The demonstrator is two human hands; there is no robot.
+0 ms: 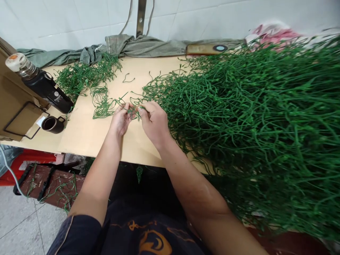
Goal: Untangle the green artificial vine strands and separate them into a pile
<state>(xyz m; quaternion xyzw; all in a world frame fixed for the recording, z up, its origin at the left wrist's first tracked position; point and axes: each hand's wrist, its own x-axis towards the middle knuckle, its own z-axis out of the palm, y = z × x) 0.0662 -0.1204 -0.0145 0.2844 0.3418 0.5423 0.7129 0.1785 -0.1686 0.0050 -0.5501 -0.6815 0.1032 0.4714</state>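
Observation:
My left hand (120, 118) and my right hand (153, 120) meet over the middle of a pale wooden table (87, 134). Both pinch the same thin green plastic stem (133, 110) between their fingertips. Just left of my left hand lies a small bundle of green stems (103, 108). A huge heap of tangled green stems (252, 117) covers the right half of the table, its edge touching my right hand.
A black flask (44, 85) lies tilted at the table's left, with a dark cup (53, 124) in front of it. Another pile of stems (79, 76) sits at the back left, near grey-green cloth (127, 46) along the tiled wall. A red crate (23, 161) stands below.

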